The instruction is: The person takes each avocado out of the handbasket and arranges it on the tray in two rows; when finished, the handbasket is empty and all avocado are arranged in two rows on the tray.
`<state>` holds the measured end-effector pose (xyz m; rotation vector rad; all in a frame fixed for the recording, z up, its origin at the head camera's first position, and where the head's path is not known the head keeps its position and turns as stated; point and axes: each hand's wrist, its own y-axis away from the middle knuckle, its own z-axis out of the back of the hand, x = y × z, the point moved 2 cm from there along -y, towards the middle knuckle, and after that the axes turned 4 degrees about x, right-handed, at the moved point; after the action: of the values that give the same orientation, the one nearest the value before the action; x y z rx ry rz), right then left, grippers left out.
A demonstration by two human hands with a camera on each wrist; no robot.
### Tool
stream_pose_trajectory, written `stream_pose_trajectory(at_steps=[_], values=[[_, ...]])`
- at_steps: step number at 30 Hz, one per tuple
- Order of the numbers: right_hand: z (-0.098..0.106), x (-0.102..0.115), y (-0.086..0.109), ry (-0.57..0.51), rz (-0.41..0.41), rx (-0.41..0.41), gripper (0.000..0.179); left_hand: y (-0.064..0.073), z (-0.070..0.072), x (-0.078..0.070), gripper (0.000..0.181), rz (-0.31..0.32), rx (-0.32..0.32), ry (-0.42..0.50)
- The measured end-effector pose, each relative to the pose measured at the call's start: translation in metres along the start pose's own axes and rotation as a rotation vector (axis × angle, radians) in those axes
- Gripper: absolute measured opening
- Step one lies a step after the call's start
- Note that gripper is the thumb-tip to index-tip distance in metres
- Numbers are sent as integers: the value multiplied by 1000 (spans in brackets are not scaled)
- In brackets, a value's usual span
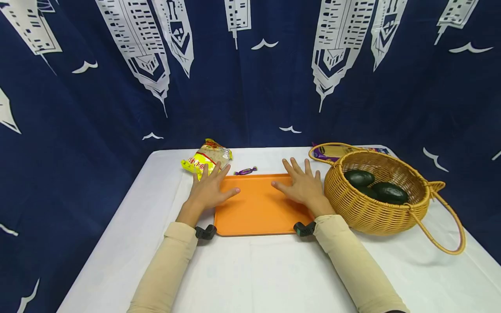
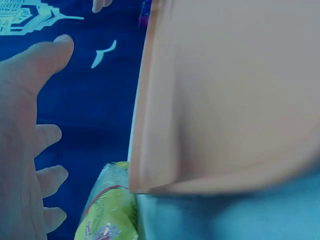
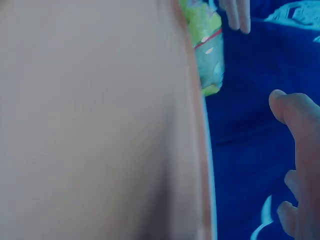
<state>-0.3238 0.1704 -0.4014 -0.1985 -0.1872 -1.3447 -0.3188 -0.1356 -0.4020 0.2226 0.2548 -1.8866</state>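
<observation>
An orange tray [image 1: 254, 208] lies flat on the white table, and both hands hover over its sides with fingers spread. My left hand [image 1: 209, 189] is above the tray's left edge, holding nothing; its fingertips overlap a yellow snack bag [image 1: 201, 163] in the head view. Above the tray's right side is my right hand [image 1: 299, 182], also bare of any object. A small purple wrapped candy [image 1: 245, 171] sits just behind the tray's far edge. Close to the right hand stands a wicker basket [image 1: 369, 213] with dark green avocados [image 1: 389, 192] inside.
Behind the basket lies a purple and tan package [image 1: 336, 151], partly hidden by a basket handle. The other handle [image 1: 450, 250] hangs out to the right over the white table [image 1: 250, 269]. A dark blue patterned curtain [image 1: 242, 100] hangs behind the table.
</observation>
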Motion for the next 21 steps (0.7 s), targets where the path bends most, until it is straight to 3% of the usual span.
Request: stream_pose_trajectory(at_steps=[4,7,12,18,21], values=[[13,10,11,-20,56,-2,96,8,4,2,93,-64,55,124],[30,17,25,-22,117,-34,95,14,5,5,95,-150,107,258],[59,14,52,-48,237,-53,89,25,1,10,102,-252,214,418],[94,-1,76,-193,426,57,79,36,-10,20,108,-240,314,456],[112,-18,83,-249,453,95,69,39,-14,27,110,-229,325,445]])
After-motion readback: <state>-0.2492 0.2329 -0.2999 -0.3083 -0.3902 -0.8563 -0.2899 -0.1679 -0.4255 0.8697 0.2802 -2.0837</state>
